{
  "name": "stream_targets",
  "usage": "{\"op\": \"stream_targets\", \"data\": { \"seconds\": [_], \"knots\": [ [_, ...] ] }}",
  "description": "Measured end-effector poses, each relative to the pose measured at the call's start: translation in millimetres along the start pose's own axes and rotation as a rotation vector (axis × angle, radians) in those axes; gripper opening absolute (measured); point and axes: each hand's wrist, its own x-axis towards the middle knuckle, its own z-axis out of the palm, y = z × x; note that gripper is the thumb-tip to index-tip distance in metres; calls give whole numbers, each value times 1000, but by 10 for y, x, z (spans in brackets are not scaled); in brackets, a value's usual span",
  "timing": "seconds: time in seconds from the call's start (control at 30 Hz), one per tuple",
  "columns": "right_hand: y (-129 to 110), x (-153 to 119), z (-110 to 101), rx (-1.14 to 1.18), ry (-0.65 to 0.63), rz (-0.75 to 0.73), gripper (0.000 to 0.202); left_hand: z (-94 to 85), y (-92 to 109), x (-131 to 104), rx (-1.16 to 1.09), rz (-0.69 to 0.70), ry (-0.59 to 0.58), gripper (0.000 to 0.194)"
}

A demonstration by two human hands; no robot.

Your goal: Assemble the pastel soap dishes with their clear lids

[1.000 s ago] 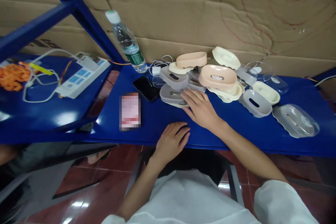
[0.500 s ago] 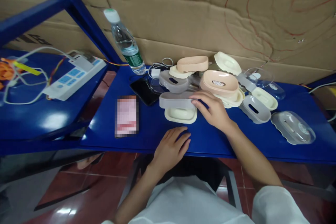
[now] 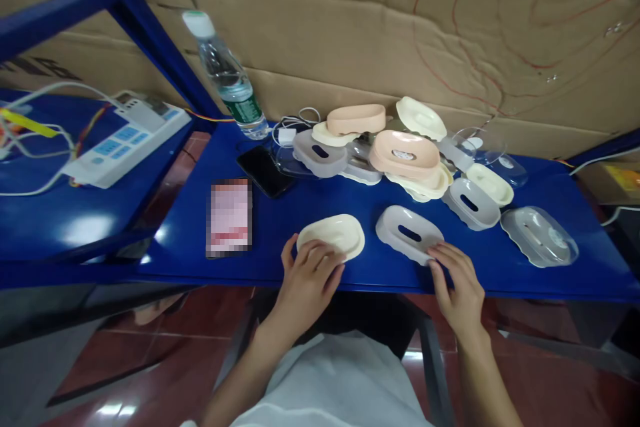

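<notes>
A cream oval soap dish (image 3: 345,230) lies near the front of the blue table, and my left hand (image 3: 307,280) grips its near left side, fingers curled over the rim and into the hollow. To its right, a grey soap dish part (image 3: 393,221) with a long slot in its floor is tilted slightly. My right hand (image 3: 457,283) pinches the right end of that grey part between thumb and fingers. Whether the grey part touches the table cannot be told. The two pieces are apart from each other.
Several soap dish pieces are heaped behind, with a peach one (image 3: 405,153) on top. A clear-lidded dish (image 3: 540,237) sits at the right. Leftward are a phone (image 3: 265,170), a blurred-out device (image 3: 230,217) and a water bottle (image 3: 235,83). A power strip (image 3: 127,147) rests on the adjoining table.
My right hand has moved the grey part off the cream dish, rightward and nearer to me. My left hand has moved from the bare table onto the cream dish. The view has shifted slightly.
</notes>
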Motion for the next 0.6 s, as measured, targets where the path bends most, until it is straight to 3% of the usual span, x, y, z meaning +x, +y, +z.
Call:
{"op": "stream_targets", "data": {
  "seconds": [0.1, 0.23, 0.37, 0.6],
  "knots": [
    [93, -142, -10, -61, -65, 19, 37, -92, 18, -74, -76, 85, -77, 21],
    [85, -85, 75, -74, -61, 36, 43, -130, -90, -165, 3, -37, 35, 32],
    [-103, 61, 200, 89, 17, 74, 39, -125, -248, -230, -70, -154, 50, 47],
    [-428, 215, 384, 285, -79, 18, 35, -74, -237, -130, -278, -187, -85, 74]
  ]
}}
